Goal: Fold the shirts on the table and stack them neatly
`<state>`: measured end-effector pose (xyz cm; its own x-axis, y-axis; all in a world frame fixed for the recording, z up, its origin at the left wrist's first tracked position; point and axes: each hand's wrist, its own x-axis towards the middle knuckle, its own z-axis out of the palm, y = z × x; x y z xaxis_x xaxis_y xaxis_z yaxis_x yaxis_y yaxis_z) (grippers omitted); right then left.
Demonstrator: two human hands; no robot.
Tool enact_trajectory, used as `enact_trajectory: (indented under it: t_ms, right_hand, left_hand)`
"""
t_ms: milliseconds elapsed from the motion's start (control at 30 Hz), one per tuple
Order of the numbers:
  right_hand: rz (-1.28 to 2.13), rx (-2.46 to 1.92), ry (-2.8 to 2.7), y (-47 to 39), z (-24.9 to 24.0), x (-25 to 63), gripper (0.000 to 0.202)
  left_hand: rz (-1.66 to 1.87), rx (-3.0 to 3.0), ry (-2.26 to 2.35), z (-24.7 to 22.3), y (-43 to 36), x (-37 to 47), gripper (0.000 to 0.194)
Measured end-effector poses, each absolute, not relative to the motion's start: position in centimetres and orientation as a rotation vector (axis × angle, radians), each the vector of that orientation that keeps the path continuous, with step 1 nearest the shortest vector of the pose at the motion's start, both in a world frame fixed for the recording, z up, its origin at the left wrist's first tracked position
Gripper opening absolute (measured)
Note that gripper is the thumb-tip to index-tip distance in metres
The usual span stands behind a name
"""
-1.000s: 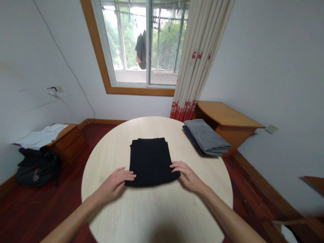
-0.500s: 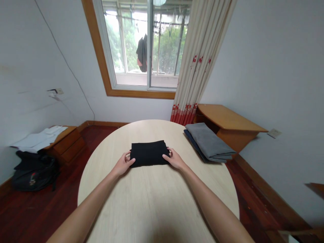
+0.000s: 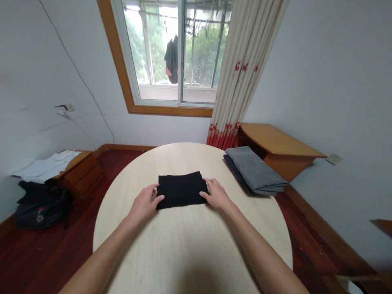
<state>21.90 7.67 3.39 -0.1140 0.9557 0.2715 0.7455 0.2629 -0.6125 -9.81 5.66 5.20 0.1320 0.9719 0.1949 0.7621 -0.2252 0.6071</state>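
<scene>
A folded black cloth (image 3: 181, 190), probably a garment, makes a flat rectangle near the middle of the round table (image 3: 183, 241). At its left end, my left hand (image 3: 147, 201) pinches the edge, thumb on top and the other fingers along the side. My right hand (image 3: 218, 193) grips the opposite end in the same way, its thumb pressing on the near right corner. A second layer shows along the far edge of the cloth. The undersides of the fingertips are partly hidden.
Folded grey cloth (image 3: 255, 169) lies over dark blue cloth (image 3: 237, 175) at the table's right edge. Beyond it stand a wooden desk (image 3: 278, 141) and a curtain (image 3: 241, 81). On the left are a small cabinet (image 3: 84, 173) with papers and a black bag (image 3: 43, 206).
The black cloth has shifted slightly towards me, both hands moving with it. My right hand sits a little further right. The view has tilted slightly.
</scene>
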Motion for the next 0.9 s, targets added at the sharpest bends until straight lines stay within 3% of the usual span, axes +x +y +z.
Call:
enact_trajectory:
  t_ms: [100, 233, 400, 667, 900]
  right_hand:
    - [0.212, -1.454, -2.226, 8.5, 5.6, 17.9, 0.056]
    - [0.251, -1.521, -2.438, 10.2, 4.8, 15.3, 0.053]
    - [0.305, -1.631, -2.349, 10.9, 2.7, 18.0, 0.061]
    - [0.396, -1.78, -2.298, 10.4, 3.6, 18.3, 0.063]
    - [0.204, -2.042, -2.355, 0.9, 6.4, 16.5, 0.071]
  left_hand:
    - [0.806, 2.461, 1.62, 6.5, 6.6, -5.3, 0.045]
    - [0.472, 2.557, 1.699, 4.3, 8.4, -1.9, 0.049]
    - [0.445, 2.524, 1.79, 1.3, 8.9, -4.5, 0.055]
    - [0.397, 2.377, 1.872, 1.3, 8.9, -6.5, 0.059]
    - [0.368, 2.315, 2.123, 3.3, 7.6, -9.2, 0.054]
